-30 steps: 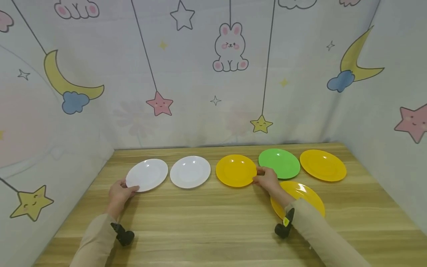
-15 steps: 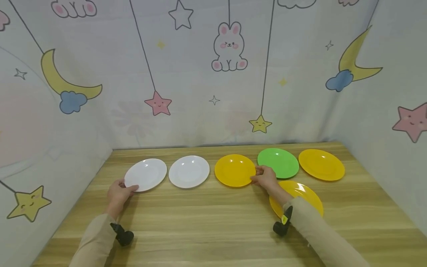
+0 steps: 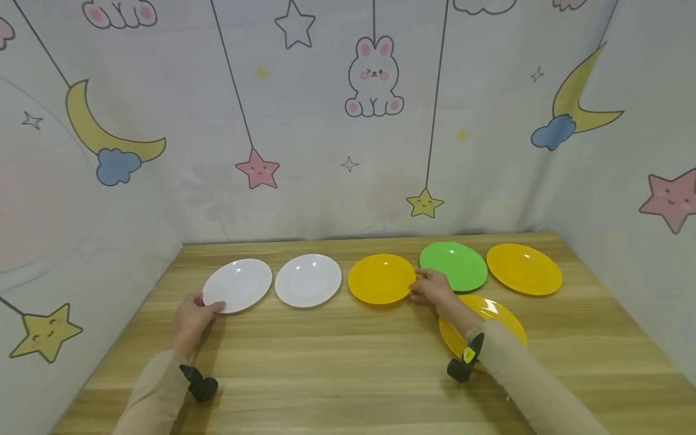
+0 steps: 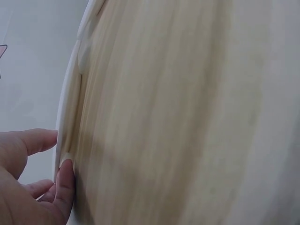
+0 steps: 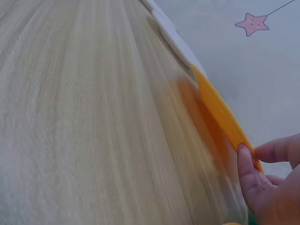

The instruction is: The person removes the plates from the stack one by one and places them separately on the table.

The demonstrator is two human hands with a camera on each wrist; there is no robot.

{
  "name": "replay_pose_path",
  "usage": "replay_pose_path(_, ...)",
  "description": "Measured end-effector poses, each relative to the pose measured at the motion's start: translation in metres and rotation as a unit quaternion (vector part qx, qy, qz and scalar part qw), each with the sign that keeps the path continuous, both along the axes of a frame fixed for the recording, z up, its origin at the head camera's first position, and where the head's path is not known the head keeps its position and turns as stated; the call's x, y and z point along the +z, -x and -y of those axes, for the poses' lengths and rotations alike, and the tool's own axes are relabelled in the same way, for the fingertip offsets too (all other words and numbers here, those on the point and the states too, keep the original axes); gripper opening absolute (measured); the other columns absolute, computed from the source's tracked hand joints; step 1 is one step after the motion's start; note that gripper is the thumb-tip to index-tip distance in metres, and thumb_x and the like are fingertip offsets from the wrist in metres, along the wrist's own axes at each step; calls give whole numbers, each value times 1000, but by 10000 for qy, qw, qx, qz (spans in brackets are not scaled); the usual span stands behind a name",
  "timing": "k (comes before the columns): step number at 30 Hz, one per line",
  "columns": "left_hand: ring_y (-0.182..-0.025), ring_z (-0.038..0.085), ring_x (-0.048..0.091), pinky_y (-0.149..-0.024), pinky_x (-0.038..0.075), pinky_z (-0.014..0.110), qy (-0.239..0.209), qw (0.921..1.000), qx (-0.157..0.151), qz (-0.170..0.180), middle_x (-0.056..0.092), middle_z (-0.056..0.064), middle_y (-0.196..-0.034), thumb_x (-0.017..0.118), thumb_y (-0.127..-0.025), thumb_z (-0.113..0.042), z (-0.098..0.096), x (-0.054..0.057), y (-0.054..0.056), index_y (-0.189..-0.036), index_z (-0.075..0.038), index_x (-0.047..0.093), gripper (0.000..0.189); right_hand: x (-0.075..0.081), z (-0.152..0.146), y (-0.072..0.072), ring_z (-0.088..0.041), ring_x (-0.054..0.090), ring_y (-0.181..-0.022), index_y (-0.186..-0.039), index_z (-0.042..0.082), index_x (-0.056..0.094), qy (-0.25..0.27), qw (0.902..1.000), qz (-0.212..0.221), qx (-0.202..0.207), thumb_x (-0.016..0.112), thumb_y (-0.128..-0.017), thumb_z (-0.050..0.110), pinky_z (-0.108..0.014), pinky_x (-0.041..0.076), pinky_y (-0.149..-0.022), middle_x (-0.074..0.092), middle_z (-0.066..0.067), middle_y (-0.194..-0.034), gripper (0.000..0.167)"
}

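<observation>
My left hand (image 3: 194, 319) pinches the near-left rim of a white plate (image 3: 239, 285) at the left end of the row. In the left wrist view that white plate (image 4: 67, 101) shows edge-on, with the thumb on one face and fingers on the other. A second white plate (image 3: 308, 280) lies just to its right. My right hand (image 3: 435, 289) pinches the right rim of a yellow plate (image 3: 382, 278) in the middle. In the right wrist view this yellow plate (image 5: 218, 107) is tilted, its gripped side raised over the tabletop and an orange reflection below it.
A green plate (image 3: 453, 266) lies right behind the right hand, with another yellow plate (image 3: 524, 269) to its right. A third yellow plate (image 3: 497, 320) lies partly under the right forearm. The wooden table (image 3: 326, 374) meets a printed cloth wall (image 3: 315, 211) at the back.
The middle yellow plate has shifted slightly left relative to the neighbouring plates and tilted, moving with the right hand. The left hand and its white plate have stayed in place.
</observation>
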State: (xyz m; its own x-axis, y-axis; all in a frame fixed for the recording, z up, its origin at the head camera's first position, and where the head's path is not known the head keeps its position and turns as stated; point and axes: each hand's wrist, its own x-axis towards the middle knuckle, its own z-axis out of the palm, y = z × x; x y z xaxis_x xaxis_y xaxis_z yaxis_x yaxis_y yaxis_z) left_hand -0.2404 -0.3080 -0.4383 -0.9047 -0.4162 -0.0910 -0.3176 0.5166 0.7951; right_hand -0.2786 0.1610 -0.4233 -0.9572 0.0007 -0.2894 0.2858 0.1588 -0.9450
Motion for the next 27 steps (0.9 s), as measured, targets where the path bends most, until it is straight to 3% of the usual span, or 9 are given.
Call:
replay_pose_path(9, -61, 8, 53, -54, 40, 12, -26, 10000, -59, -50, 45, 31, -110, 61, -81, -16, 0, -1, 1, -127, 20, 29, 67, 1, -4, -4, -12, 59, -61, -135, -6, 36, 240, 9995, -178, -50, 52, -83, -6, -24, 56, -62, 59, -10, -80, 54)
replay_pose_path(19, -64, 11, 55, -52, 41, 12, -51, 10000, 68, 29, 44, 32, -113, 61, -81, -17, 3, -2, 2, -129, 19, 29, 68, 1, -1, -1, -11, 60, -61, -135, -5, 36, 300, 9991, -236, -189, 52, -83, -6, -26, 56, -65, 60, -12, -86, 55)
replay_pose_path(27, -61, 1, 52, -53, 45, 10, -220, 9997, -96, -83, 46, 31, -112, 61, -82, -15, 5, -4, 2, -126, 19, 33, 62, 3, 0, 5, -8, 59, -56, -135, -4, 37, 482, 9970, -147, -591, 53, -82, -7, -25, 56, -65, 61, -17, -94, 55)
